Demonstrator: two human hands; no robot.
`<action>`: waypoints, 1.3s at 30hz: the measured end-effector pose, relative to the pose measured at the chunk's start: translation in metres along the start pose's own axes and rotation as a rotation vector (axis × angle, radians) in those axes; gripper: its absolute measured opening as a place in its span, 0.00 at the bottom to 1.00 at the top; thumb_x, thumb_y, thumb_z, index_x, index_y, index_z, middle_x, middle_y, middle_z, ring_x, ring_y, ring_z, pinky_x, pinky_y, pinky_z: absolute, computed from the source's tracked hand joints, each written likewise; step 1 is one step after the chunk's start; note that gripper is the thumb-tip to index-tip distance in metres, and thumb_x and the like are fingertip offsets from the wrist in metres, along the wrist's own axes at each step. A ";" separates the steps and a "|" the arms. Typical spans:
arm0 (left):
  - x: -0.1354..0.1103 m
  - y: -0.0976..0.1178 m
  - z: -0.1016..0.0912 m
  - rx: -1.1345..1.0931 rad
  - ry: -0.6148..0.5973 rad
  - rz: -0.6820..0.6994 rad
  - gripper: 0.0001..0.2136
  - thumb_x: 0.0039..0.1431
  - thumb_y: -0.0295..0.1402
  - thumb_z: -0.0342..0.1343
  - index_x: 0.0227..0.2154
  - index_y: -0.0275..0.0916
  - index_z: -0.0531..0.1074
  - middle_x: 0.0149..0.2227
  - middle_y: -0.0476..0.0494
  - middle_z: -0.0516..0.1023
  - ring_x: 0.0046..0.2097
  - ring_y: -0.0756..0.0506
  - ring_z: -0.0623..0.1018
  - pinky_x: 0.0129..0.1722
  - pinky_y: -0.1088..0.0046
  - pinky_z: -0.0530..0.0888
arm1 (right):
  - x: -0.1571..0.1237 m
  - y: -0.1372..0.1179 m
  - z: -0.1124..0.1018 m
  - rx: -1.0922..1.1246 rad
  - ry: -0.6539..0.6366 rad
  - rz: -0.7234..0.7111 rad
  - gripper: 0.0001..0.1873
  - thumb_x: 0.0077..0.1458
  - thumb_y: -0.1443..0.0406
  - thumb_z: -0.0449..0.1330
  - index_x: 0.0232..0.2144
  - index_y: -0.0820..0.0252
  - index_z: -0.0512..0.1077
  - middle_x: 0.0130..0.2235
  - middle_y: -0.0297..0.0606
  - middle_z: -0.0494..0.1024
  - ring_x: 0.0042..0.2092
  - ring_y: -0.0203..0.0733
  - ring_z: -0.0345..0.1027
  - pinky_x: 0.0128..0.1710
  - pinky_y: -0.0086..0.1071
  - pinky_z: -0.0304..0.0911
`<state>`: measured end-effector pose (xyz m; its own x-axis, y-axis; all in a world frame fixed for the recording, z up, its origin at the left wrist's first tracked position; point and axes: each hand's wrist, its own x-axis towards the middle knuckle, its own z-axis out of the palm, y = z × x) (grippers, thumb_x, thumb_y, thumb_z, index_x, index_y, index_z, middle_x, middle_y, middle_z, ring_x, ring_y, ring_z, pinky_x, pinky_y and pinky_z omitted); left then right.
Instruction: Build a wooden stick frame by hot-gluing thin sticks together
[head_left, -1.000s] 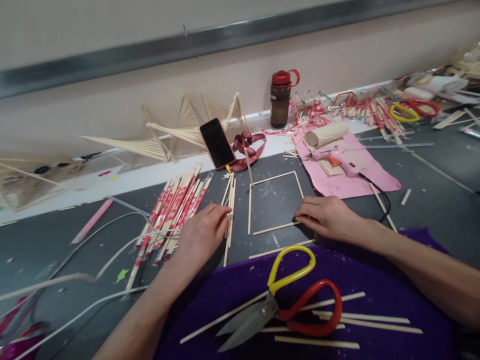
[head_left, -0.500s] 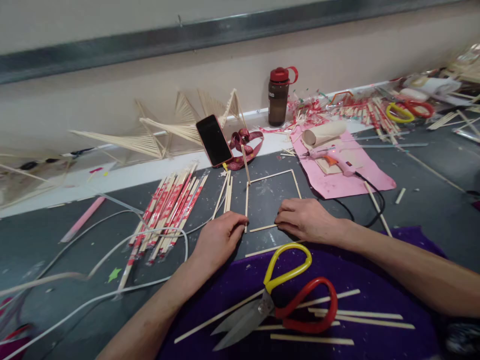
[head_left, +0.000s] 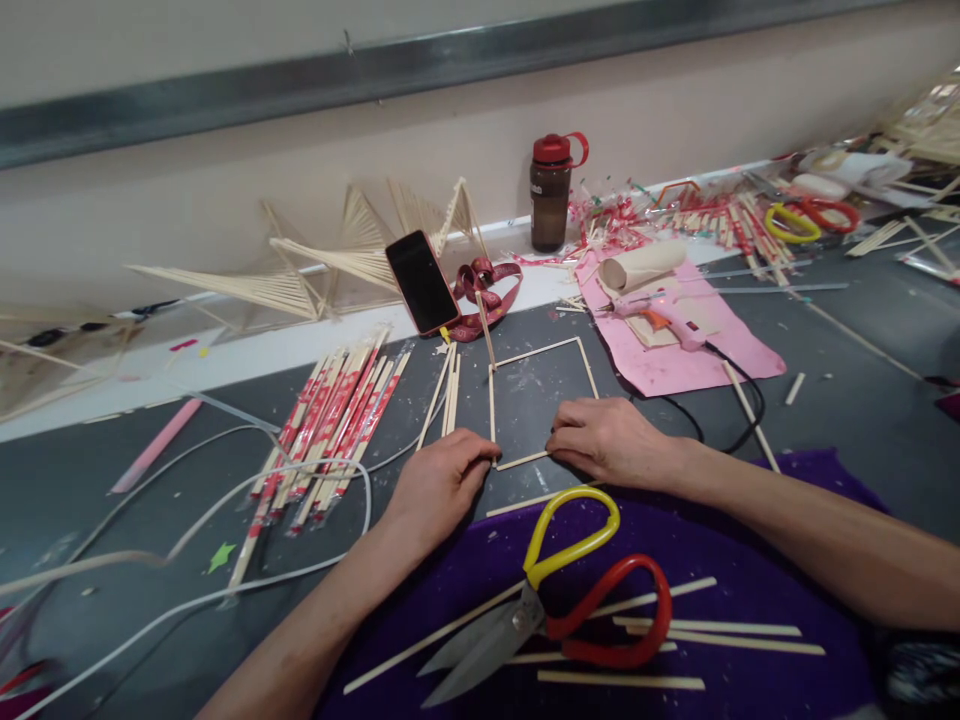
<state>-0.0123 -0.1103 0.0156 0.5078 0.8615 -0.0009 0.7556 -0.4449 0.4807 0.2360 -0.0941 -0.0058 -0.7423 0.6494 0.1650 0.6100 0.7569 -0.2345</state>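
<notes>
A square outline of thin wooden chopsticks lies flat on the dark table, its left chopstick (head_left: 492,410) and front chopstick (head_left: 523,460) meeting at the near left corner. My left hand (head_left: 442,478) is closed, its fingertips pinching at that corner. The fingers of my right hand (head_left: 604,438) are bunched on the right part of the front chopstick and hide its end and the near right corner. One short chopstick (head_left: 484,330) stands up, slightly tilted, at the far left corner. Another loose chopstick (head_left: 525,500) lies just in front of the square.
Large scissors (head_left: 529,610) with yellow and red handles lie on purple cloth (head_left: 817,490) among loose chopsticks. Wrapped chopsticks (head_left: 330,420) and a white cable (head_left: 367,500) are left. Behind stand a phone (head_left: 422,283) and bottle (head_left: 550,195); a glue gun (head_left: 671,318) rests right on pink sheeting.
The front chopstick has shifted slightly left and now meets the left chopstick at the corner, where a small gap was before. Both hands stay almost in place; the view has turned slightly.
</notes>
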 end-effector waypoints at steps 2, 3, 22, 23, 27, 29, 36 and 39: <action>0.000 0.000 0.001 0.002 -0.002 0.001 0.10 0.58 0.26 0.49 0.37 0.42 0.74 0.38 0.49 0.77 0.41 0.49 0.76 0.41 0.72 0.72 | 0.000 0.000 0.000 -0.005 -0.001 0.007 0.13 0.62 0.64 0.49 0.35 0.57 0.74 0.35 0.36 0.71 0.35 0.34 0.62 0.32 0.27 0.52; 0.000 0.000 0.002 0.001 -0.004 0.002 0.10 0.58 0.26 0.49 0.37 0.42 0.74 0.39 0.48 0.77 0.41 0.49 0.76 0.42 0.72 0.72 | 0.000 0.000 0.000 -0.006 0.002 0.007 0.13 0.62 0.64 0.49 0.35 0.57 0.74 0.35 0.36 0.71 0.35 0.34 0.62 0.32 0.27 0.51; 0.000 0.003 0.001 -0.008 -0.040 -0.065 0.08 0.56 0.32 0.53 0.38 0.42 0.73 0.39 0.48 0.75 0.40 0.48 0.75 0.40 0.70 0.71 | 0.000 -0.004 0.003 -0.052 0.023 -0.004 0.12 0.61 0.64 0.49 0.33 0.57 0.72 0.34 0.34 0.70 0.33 0.34 0.60 0.28 0.29 0.47; 0.000 0.002 0.002 -0.004 -0.040 -0.068 0.08 0.55 0.32 0.53 0.38 0.42 0.73 0.39 0.48 0.75 0.40 0.48 0.75 0.40 0.71 0.71 | 0.000 -0.004 0.003 -0.058 0.024 -0.004 0.12 0.61 0.64 0.49 0.33 0.57 0.72 0.34 0.34 0.71 0.33 0.34 0.61 0.28 0.29 0.48; 0.001 -0.001 0.005 0.038 -0.028 -0.054 0.08 0.56 0.32 0.52 0.39 0.43 0.72 0.40 0.48 0.75 0.41 0.48 0.75 0.40 0.71 0.71 | 0.001 -0.004 0.001 -0.053 0.042 -0.017 0.12 0.61 0.61 0.50 0.34 0.57 0.72 0.33 0.35 0.71 0.33 0.35 0.62 0.30 0.29 0.51; 0.001 -0.001 0.006 0.057 -0.016 -0.039 0.08 0.57 0.33 0.51 0.39 0.43 0.72 0.39 0.48 0.75 0.41 0.48 0.75 0.40 0.71 0.71 | 0.002 0.002 -0.003 -0.021 0.087 0.001 0.13 0.61 0.59 0.50 0.36 0.58 0.72 0.35 0.37 0.72 0.35 0.37 0.64 0.33 0.29 0.55; 0.001 -0.002 0.007 0.086 0.016 -0.009 0.07 0.57 0.34 0.51 0.37 0.43 0.72 0.38 0.49 0.75 0.39 0.49 0.76 0.38 0.72 0.72 | 0.018 0.058 -0.017 -0.122 0.251 0.335 0.22 0.61 0.70 0.44 0.57 0.70 0.59 0.52 0.50 0.69 0.51 0.44 0.60 0.50 0.38 0.57; 0.000 -0.003 0.007 0.085 0.031 -0.006 0.07 0.57 0.33 0.51 0.38 0.43 0.71 0.38 0.49 0.75 0.39 0.49 0.76 0.38 0.72 0.72 | 0.027 0.073 -0.016 -0.213 0.126 0.365 0.25 0.59 0.73 0.43 0.58 0.71 0.57 0.53 0.51 0.68 0.51 0.45 0.61 0.50 0.39 0.57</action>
<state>-0.0118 -0.1111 0.0078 0.4910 0.8708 0.0247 0.7918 -0.4579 0.4042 0.2647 -0.0206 -0.0034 -0.4363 0.8708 0.2266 0.8792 0.4661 -0.0984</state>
